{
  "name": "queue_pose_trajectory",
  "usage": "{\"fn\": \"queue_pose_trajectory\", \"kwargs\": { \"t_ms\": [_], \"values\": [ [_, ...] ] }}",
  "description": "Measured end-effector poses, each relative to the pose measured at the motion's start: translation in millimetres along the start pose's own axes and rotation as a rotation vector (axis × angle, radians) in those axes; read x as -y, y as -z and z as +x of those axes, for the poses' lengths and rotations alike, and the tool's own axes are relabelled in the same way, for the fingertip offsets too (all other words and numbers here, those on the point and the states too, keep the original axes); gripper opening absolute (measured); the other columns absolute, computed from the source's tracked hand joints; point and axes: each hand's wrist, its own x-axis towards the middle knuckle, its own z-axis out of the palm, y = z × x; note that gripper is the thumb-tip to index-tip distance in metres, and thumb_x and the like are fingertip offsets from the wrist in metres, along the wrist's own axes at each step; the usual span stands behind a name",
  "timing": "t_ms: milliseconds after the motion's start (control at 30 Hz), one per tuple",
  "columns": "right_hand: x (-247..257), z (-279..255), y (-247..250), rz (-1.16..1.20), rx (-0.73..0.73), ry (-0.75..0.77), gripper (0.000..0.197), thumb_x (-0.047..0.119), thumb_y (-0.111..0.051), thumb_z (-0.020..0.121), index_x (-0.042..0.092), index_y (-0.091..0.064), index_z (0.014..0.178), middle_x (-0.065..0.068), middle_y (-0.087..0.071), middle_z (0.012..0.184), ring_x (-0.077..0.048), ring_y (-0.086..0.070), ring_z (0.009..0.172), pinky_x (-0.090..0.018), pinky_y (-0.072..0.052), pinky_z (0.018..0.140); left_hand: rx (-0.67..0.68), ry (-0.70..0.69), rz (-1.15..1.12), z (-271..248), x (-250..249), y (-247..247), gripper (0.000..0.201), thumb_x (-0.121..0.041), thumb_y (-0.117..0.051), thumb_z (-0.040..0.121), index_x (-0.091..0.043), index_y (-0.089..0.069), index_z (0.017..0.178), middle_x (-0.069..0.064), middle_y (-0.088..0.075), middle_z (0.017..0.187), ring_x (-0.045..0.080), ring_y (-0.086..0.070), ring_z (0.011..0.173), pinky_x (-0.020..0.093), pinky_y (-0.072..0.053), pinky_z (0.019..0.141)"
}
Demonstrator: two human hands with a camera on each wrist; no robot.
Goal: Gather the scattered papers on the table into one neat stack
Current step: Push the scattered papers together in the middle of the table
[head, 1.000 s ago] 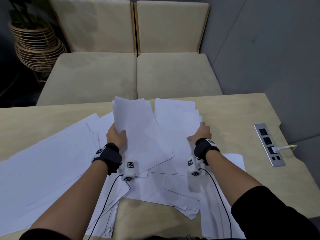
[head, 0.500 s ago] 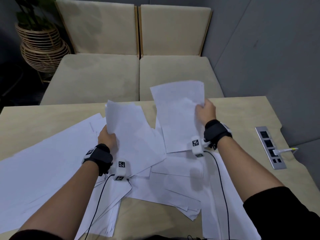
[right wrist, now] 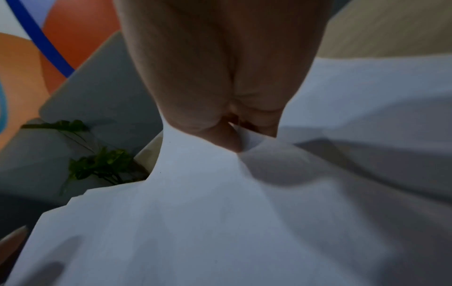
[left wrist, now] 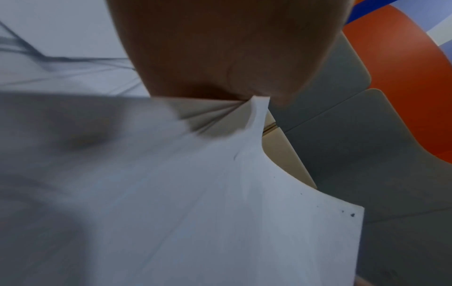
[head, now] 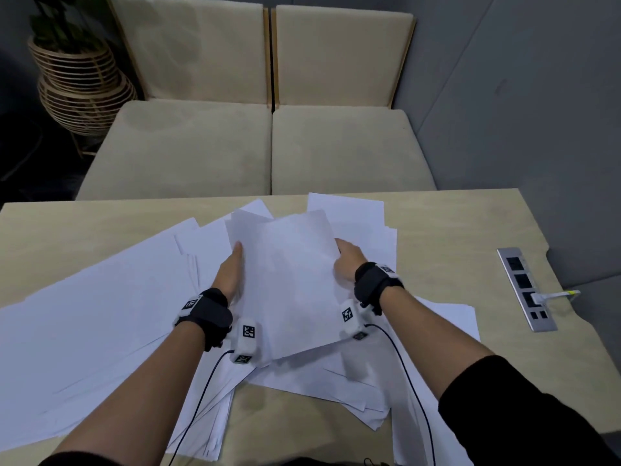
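A small bundle of white sheets (head: 285,284) is held above the table between both hands. My left hand (head: 232,270) grips its left edge, with the paper (left wrist: 220,193) pinched under the thumb in the left wrist view. My right hand (head: 346,260) grips the right edge, thumb and fingers pinching the sheet (right wrist: 220,193). Many loose white papers (head: 100,314) lie fanned over the pale wooden table (head: 470,237), to the left, behind and under the held bundle, and more papers (head: 369,391) lie near the front edge.
A metal socket strip (head: 526,290) with a plugged white cable is set into the table at the right. Two beige seat cushions (head: 255,146) stand beyond the far edge. A plant in a wicker basket (head: 80,85) is at the back left.
The right hand lifted a sheet from the right pile and brought it left onto the sheets in the left hand. Both hands now hold one bundle, lower and centred.
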Motion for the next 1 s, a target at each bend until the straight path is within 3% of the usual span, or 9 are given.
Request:
{"fn": "queue_pose_trajectory", "kwargs": {
  "t_ms": [100, 167, 267, 367, 533, 800, 900, 967, 1000],
  "values": [
    [-7.3, 5.4, -11.0, -0.021, 0.070, 0.030, 0.021, -0.002, -0.043, 0.088, 0.008, -0.054, 0.103, -0.002, -0.056, 0.089, -0.024, -0.050, 0.083, -0.029, -0.041, 0.074, -0.012, -0.069, 0.140, 3.1, 5.6, -3.6, 0.044, -0.035, -0.066, 0.094, -0.015, -0.057, 0.133, 0.003, -0.065, 0.125, 0.028, -0.062, 0.116, 0.041, -0.050, 0.099],
    [-11.8, 9.2, -10.3, 0.007, 0.099, 0.044, 0.017, 0.005, -0.050, 0.090, 0.012, -0.055, 0.105, 0.000, -0.053, 0.085, -0.021, -0.048, 0.079, -0.027, -0.038, 0.067, -0.026, -0.094, 0.271, 6.3, 8.5, -6.0, 0.036, -0.015, -0.068, 0.088, -0.015, -0.059, 0.124, 0.005, -0.067, 0.116, 0.032, -0.064, 0.109, 0.043, -0.053, 0.092],
    [-27.2, 17.2, 3.6, 0.101, -0.058, -0.035, 0.038, 0.005, -0.054, 0.092, 0.012, -0.057, 0.129, -0.005, -0.059, 0.112, -0.024, -0.057, 0.097, -0.020, -0.042, 0.079, -0.025, -0.102, 0.308, 7.2, 2.7, -7.7, 0.031, -0.004, -0.058, 0.088, -0.015, -0.058, 0.118, 0.007, -0.066, 0.114, 0.034, -0.064, 0.106, 0.043, -0.053, 0.089],
    [-54.2, 24.5, 24.0, -0.001, -0.298, -0.247, 0.051, 0.016, -0.063, 0.087, 0.009, -0.051, 0.137, -0.016, -0.044, 0.136, -0.034, -0.052, 0.119, -0.034, -0.048, 0.096, -0.058, -0.112, 0.308, 12.0, 1.4, -4.3, 0.036, -0.001, -0.052, 0.090, -0.011, -0.056, 0.124, 0.010, -0.065, 0.119, 0.035, -0.062, 0.108, 0.046, -0.053, 0.093],
    [-73.7, 18.6, 45.2, -0.161, -0.339, -0.439, 0.078, 0.033, -0.082, 0.072, 0.007, -0.044, 0.134, -0.015, -0.035, 0.135, -0.036, -0.041, 0.125, -0.042, -0.046, 0.092, -0.133, -0.110, 0.312, 27.3, 6.2, -1.6, 0.044, -0.001, -0.050, 0.087, -0.008, -0.053, 0.130, 0.014, -0.064, 0.125, 0.037, -0.060, 0.112, 0.053, -0.051, 0.097],
    [-73.5, 31.4, 50.7, -0.038, -0.296, -0.506, 0.085, 0.030, -0.091, 0.063, 0.006, -0.047, 0.131, -0.014, -0.037, 0.137, -0.036, -0.061, 0.108, -0.041, -0.053, 0.093, -0.133, -0.102, 0.292, 24.8, 4.8, -8.9, 0.043, 0.001, -0.049, 0.088, -0.007, -0.053, 0.130, 0.015, -0.063, 0.124, 0.036, -0.061, 0.110, 0.052, -0.052, 0.096],
    [-78.9, 30.1, 50.4, -0.053, -0.271, -0.506, 0.071, 0.037, -0.088, 0.066, 0.005, -0.055, 0.120, -0.012, -0.041, 0.131, -0.033, -0.059, 0.108, -0.036, -0.051, 0.090, -0.140, -0.095, 0.263, 21.8, 3.8, -9.1, 0.044, 0.000, -0.049, 0.086, -0.009, -0.055, 0.128, 0.013, -0.066, 0.120, 0.035, -0.063, 0.105, 0.050, -0.054, 0.093],
    [-80.3, 27.8, 49.7, -0.065, -0.268, -0.480, 0.048, 0.040, -0.088, 0.065, 0.012, -0.058, 0.090, -0.009, -0.046, 0.110, -0.030, -0.056, 0.093, -0.034, -0.051, 0.076, -0.149, -0.087, 0.255, 21.8, 3.3, -8.2, 0.043, 0.000, -0.049, 0.086, -0.008, -0.055, 0.128, 0.012, -0.066, 0.119, 0.034, -0.063, 0.105, 0.048, -0.054, 0.092],
    [-82.0, 27.0, 48.8, -0.062, -0.280, -0.447, 0.045, 0.037, -0.087, 0.064, 0.016, -0.048, 0.072, -0.006, -0.043, 0.093, -0.026, -0.050, 0.079, -0.031, -0.046, 0.062, -0.146, -0.088, 0.258, 21.7, 2.7, -7.7, 0.043, 0.001, -0.049, 0.086, -0.008, -0.055, 0.128, 0.012, -0.066, 0.119, 0.034, -0.063, 0.105, 0.048, -0.054, 0.093]
  ]
}}
